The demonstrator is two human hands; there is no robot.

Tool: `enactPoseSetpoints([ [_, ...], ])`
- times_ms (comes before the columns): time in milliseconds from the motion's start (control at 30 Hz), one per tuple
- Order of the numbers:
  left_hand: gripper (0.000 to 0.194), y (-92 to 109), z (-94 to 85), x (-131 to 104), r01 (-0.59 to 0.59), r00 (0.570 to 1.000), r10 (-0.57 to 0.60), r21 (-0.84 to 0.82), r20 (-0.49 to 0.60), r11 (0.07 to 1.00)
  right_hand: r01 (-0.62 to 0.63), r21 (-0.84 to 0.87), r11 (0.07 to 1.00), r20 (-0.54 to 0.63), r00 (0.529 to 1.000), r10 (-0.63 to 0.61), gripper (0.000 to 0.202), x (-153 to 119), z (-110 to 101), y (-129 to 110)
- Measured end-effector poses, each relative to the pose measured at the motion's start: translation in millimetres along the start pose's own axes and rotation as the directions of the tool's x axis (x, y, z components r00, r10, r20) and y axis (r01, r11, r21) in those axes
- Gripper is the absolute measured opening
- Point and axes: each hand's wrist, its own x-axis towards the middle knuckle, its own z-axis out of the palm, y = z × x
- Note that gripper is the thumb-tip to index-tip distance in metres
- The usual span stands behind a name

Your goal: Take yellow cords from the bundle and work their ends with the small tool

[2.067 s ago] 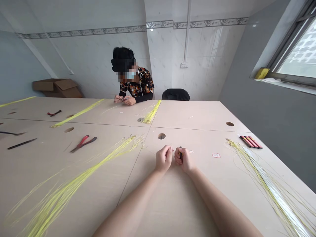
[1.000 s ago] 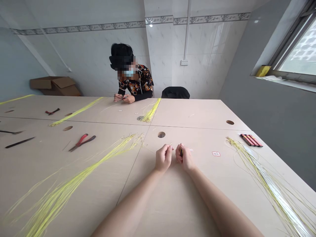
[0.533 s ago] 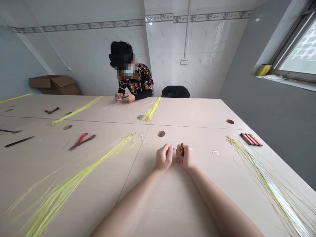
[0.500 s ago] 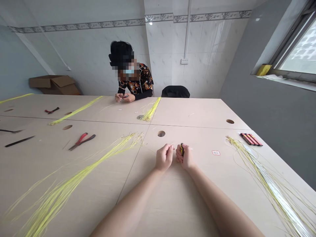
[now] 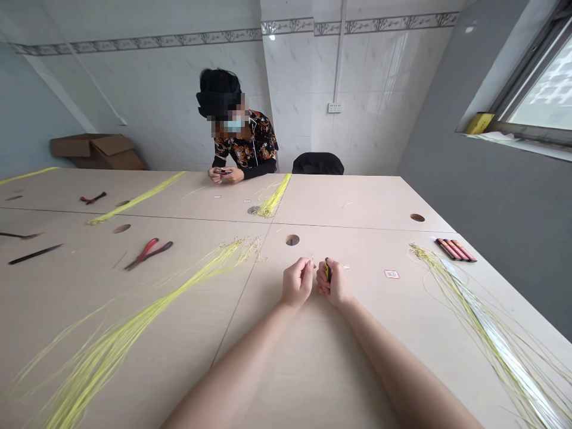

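My left hand (image 5: 298,280) is closed in a pinch above the table, with a tiny tip showing at the fingertips; what it belongs to is too small to make out. Close beside it, my right hand (image 5: 333,283) is wrapped round a small black-and-yellow tool (image 5: 328,270). A narrow gap separates the two hands. To the left lies a fanned bundle of yellow strands (image 5: 179,291). On the right another bundle of yellowish strands (image 5: 473,310) rests over a shiny clear strip.
Red-and-black pliers (image 5: 147,253) and a black pen-like tool (image 5: 36,254) lie at left. Pink-and-black tubes (image 5: 456,249) sit at right, near a small red-edged label (image 5: 392,274). Across the table (image 5: 357,196), a masked person (image 5: 245,140) leans over a small object.
My right hand has shifted very slightly left, toward my left hand. The camera view has tilted a little. Across the table, the person's hands and head have moved slightly.
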Motion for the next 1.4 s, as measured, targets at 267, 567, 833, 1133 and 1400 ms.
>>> enactPoseSetpoints([
  [267, 0.029, -0.6, -0.2, 0.1, 0.004, 1.0, -0.004, 0.001, -0.008, 1.0, 0.103, -0.076, 0.992, 0.105, 0.99, -0.094, 0.032, -1.1, -3.9, -0.2],
  [567, 0.029, 1.2, -0.6, 0.9, 0.0, 1.0, 0.0, -0.009, -0.003, 1.0, 0.085, -0.142, 0.986, 0.125, 0.99, -0.067, 0.031, -0.1, -8.0, 1.4],
  [833, 0.03, 3.2, -0.3, 0.5, -0.031, 1.0, 0.031, -0.034, 0.004, 0.999, 0.106, -0.2, 0.974, 0.102, 0.991, -0.087, 0.039, -2.3, -4.6, 0.7],
  [1133, 0.034, 1.6, -0.3, -0.6, -0.004, 1.0, 0.005, -0.057, 0.023, 0.998, 0.169, -0.178, 0.969, 0.083, 0.984, -0.156, 0.05, -0.8, -2.4, 1.1],
  [1400, 0.034, 1.6, -2.1, 0.3, -0.002, 1.0, 0.002, -0.02, 0.001, 1.0, 0.142, -0.035, 0.989, 0.018, 0.99, -0.141, 0.055, 4.8, -7.3, -0.7],
])
